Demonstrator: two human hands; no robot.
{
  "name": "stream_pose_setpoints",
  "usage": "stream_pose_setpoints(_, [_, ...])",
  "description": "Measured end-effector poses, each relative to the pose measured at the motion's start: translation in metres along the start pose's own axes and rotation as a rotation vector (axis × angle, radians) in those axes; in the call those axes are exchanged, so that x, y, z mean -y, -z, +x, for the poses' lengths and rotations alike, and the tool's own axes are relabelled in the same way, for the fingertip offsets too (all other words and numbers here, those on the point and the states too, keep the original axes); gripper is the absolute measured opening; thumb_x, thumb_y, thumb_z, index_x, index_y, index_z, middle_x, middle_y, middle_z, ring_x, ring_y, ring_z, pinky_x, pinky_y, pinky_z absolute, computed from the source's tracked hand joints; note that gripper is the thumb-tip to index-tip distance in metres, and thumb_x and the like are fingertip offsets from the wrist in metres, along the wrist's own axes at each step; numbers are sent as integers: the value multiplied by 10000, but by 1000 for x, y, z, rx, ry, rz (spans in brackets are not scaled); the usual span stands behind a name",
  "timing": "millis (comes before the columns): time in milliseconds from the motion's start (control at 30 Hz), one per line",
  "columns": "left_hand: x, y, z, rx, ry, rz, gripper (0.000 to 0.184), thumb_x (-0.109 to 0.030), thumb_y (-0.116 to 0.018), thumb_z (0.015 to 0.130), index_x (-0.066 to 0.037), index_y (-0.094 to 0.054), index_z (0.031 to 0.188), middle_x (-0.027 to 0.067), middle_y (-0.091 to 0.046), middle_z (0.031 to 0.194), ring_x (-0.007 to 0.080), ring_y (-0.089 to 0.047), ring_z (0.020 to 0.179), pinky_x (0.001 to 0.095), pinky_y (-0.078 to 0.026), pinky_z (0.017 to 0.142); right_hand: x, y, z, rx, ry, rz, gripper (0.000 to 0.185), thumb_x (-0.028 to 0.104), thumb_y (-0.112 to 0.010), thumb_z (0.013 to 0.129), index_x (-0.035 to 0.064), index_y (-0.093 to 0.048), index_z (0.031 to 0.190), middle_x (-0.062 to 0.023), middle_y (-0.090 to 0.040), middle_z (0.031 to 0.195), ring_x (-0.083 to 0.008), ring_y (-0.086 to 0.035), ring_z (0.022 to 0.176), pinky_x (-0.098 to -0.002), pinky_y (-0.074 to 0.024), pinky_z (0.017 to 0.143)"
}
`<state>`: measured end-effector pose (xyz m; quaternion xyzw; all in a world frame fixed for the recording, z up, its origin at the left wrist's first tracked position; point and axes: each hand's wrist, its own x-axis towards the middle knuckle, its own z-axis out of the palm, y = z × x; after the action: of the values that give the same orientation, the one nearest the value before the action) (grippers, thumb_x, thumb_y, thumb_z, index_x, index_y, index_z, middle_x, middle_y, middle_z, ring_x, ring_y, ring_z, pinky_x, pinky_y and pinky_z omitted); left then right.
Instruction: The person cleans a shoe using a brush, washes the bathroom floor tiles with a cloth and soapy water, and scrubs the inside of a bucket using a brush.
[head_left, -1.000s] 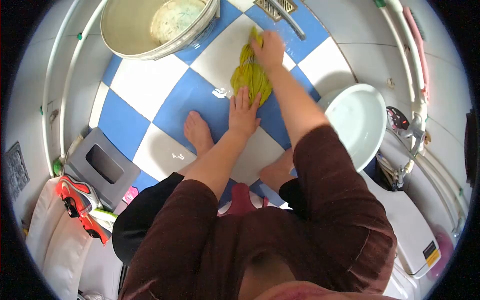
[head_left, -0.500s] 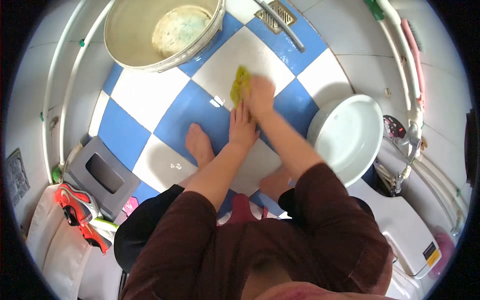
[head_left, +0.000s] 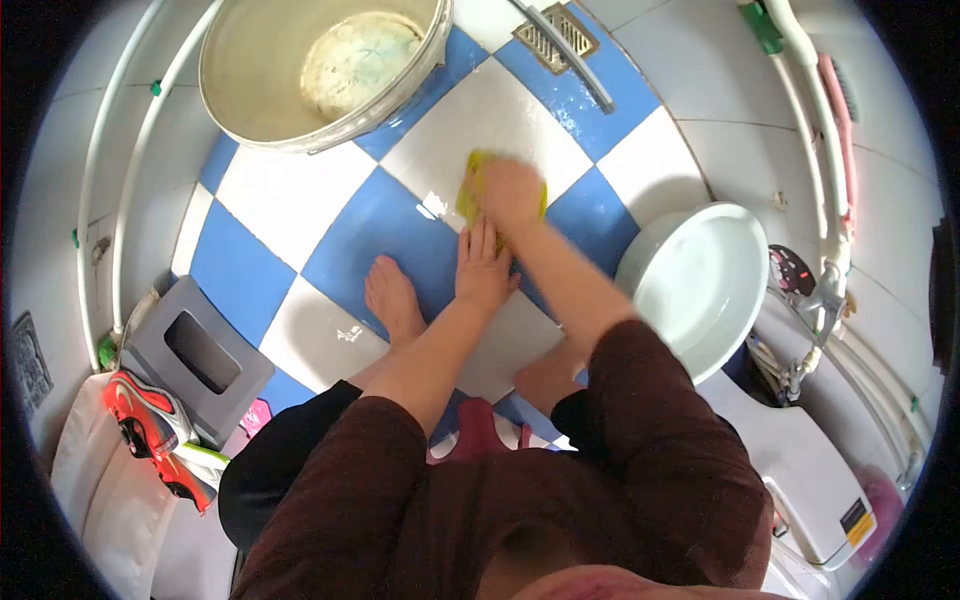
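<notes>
A yellow-green cloth (head_left: 468, 195) is bunched under my right hand (head_left: 512, 190), which is closed on it over a white floor tile. Part of the cloth sticks out on both sides of the fist. Just below, my left hand (head_left: 485, 272) has its back up and its fingers stretched forward, their tips close to the cloth and my right wrist. Whether those tips press on the cloth's lower edge, I cannot tell. The right hand is slightly smeared by motion.
A large pale bucket (head_left: 245, 95) stands at upper left, and a white basin (head_left: 745, 290) at right. By the drain grate (head_left: 555, 40) lies a grey hose (head_left: 575, 65). A grey stool (head_left: 195, 350), red shoes (head_left: 145, 415) and bare feet (head_left: 393, 300) are near.
My right hand has moved slightly down and left over the cloth, which now spreads to both sides of it. My left hand stays nearly in place. The view has shifted a little.
</notes>
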<state>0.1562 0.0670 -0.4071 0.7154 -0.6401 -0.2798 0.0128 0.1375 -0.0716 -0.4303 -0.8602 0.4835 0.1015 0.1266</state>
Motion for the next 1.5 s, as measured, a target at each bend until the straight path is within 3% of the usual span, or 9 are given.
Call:
stream_pose_setpoints(133, [7,6,-5,33,-27,-12,792,-385,-663,735,-209,-280,1406,209,-119,1466,338,-95,1366,481,-105,1095,-45,36,103,-545,-251,147,170,218,-514,810,122,-652,784,-124,-640,834,-313,-621,790,-452,-481,665])
stream_pose_setpoints(400, [5,-16,1,39,13,-37,794,-397,-657,746,-216,-265,1412,203,-91,1475,331,-77,1373,479,-105,1096,-1,-2,-2,67,123,-2,263,225,-454,834,71,-653,758,-163,-641,817,-322,-635,784,-443,-514,672])
stream_pose_setpoints(633, [6,7,-9,60,-26,-51,805,-393,-670,732,-211,-274,1408,200,-97,1475,342,-72,1373,479,-102,1097,-34,19,61,-515,-70,32,187,235,-516,823,104,-647,800,-76,-649,806,-274,-631,808,-426,-489,613])
stream_pose_setpoints(800, [3,0,-1,136,-2,40,801,-380,-687,710,-168,-316,1388,227,-151,1452,357,-94,1364,481,-117,1092,0,38,-1,217,179,-116,161,259,-537,803,133,-635,783,-64,-646,821,-257,-624,788,-405,-482,613])
stream_pose_setpoints(967, [7,9,-4,55,-36,10,734,-405,-634,763,-207,-311,1392,177,-116,1472,329,-71,1371,474,-89,1095,-50,27,97,-561,-176,239,179,223,-516,833,111,-634,758,-122,-618,798,-311,-610,754,-438,-491,659])
stream_pose_setpoints(1100, [1,13,2,225,21,77,735,-401,-643,757,-225,-314,1391,186,-119,1468,318,-73,1372,468,-104,1096,-6,-24,5,-60,-121,130,194,201,-518,806,90,-677,798,-152,-645,830,-321,-633,800,-445,-490,685])
stream_pose_setpoints(1233, [7,5,-5,35,-46,-5,728,-405,-643,753,-213,-333,1384,189,-128,1465,319,-78,1370,473,-99,1097,-35,16,52,-19,150,-46,210,218,-516,796,89,-680,775,-134,-661,881,-331,-637,800,-421,-497,695])
stream_pose_setpoints(1300, [7,9,-6,2,-63,-25,723,-415,-635,758,-212,-336,1384,189,-131,1465,318,-76,1370,475,-89,1098,-55,42,106,-117,-267,318,197,213,-536,794,57,-655,766,-127,-638,873,-343,-617,800,-414,-492,688])
stream_pose_setpoints(1500, [6,-1,1,120,-22,71,812,-451,-667,709,-192,-315,1394,232,-166,1441,354,-98,1360,489,-112,1088,-8,10,-21,-303,85,246,185,198,-506,824,64,-623,771,-130,-598,869,-345,-578,810,-428,-483,703])
